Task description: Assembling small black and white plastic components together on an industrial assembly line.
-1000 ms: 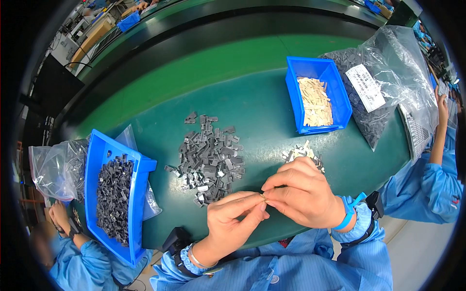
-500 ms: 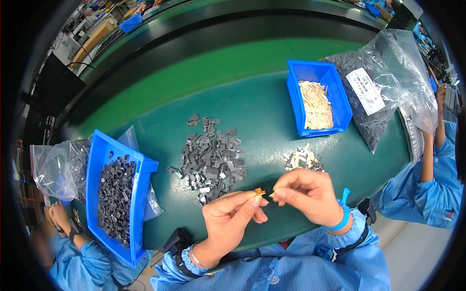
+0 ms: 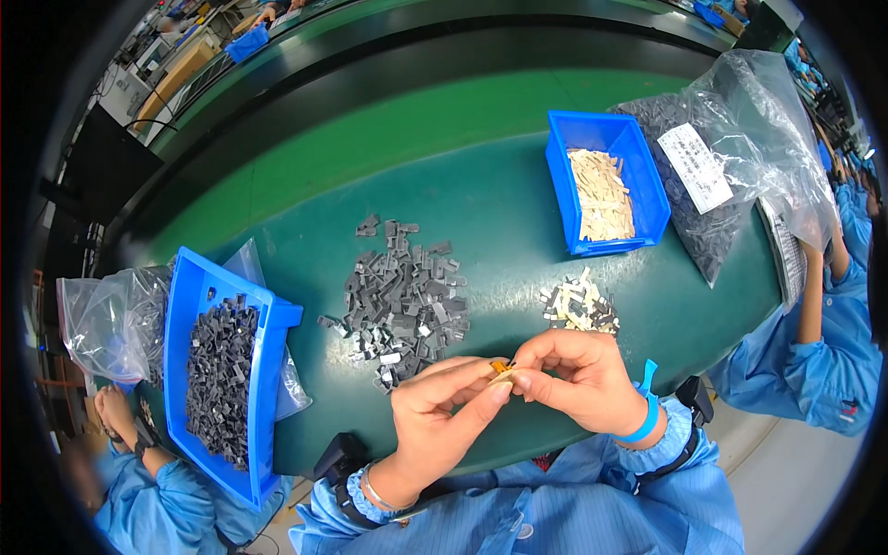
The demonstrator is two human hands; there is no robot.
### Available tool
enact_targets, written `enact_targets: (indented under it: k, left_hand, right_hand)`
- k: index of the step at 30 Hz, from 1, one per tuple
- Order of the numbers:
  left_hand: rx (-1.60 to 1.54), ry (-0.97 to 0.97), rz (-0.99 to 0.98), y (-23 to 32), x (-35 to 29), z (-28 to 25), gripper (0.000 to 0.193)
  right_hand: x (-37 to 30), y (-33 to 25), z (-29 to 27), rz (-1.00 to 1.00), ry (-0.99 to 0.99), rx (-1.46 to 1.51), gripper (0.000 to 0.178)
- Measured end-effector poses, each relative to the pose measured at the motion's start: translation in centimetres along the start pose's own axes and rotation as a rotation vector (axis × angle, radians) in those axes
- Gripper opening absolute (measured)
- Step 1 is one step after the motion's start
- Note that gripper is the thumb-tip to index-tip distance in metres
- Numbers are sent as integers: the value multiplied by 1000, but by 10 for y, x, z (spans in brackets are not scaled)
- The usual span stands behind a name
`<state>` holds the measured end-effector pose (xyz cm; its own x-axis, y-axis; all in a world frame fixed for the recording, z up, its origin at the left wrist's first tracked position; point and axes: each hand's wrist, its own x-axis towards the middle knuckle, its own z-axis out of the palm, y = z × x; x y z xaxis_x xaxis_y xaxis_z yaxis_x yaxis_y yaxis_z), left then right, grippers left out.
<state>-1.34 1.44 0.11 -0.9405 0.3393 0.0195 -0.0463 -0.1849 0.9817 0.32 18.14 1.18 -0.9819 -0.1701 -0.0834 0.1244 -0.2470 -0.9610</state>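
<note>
My left hand (image 3: 439,412) pinches a small orange piece (image 3: 500,366) between thumb and fingers, in front of my body. A thin beige strip (image 3: 503,376) shows at the same fingertips, beside the orange piece. My right hand (image 3: 578,379) is closed in a pinch against these pieces, its fingertips nearly meeting the left ones. What the right fingers grip is too small and covered to make out. Beyond the hands lie a loose heap of dark grey plastic parts (image 3: 407,296) and a smaller heap of cream and black bits (image 3: 581,303).
A blue bin (image 3: 287,316) of black parts stands at left, beside a clear bag (image 3: 111,319). Far right, another blue bin (image 3: 655,217) holds beige strips, next to a large bag of dark parts (image 3: 708,236). Co-workers' sleeves (image 3: 800,379) show at both sides of the green table (image 3: 499,213).
My hands have come together, the right fingertips moving left onto the left hand's piece. The beige strip now shows at the left fingertips, and the orange piece is more covered.
</note>
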Motion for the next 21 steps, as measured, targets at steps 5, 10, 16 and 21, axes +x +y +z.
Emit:
enact_targets:
  k: [5,10,16,21]
  left_hand:
    - [-157,-28,-33,-7,1,-7,13]
    - [118,112,127,-4,1,-4,15]
    - [142,79,241,-7,1,-3,15]
    - [28,84,144,-10,-1,-3,15]
  right_hand:
    - [1,-2,-2,29,-58,-104,11]
    - [1,6,2,90,-12,37,13]
    - [2,8,7,78,23,107,14]
    - [1,8,12,50,59,74,14]
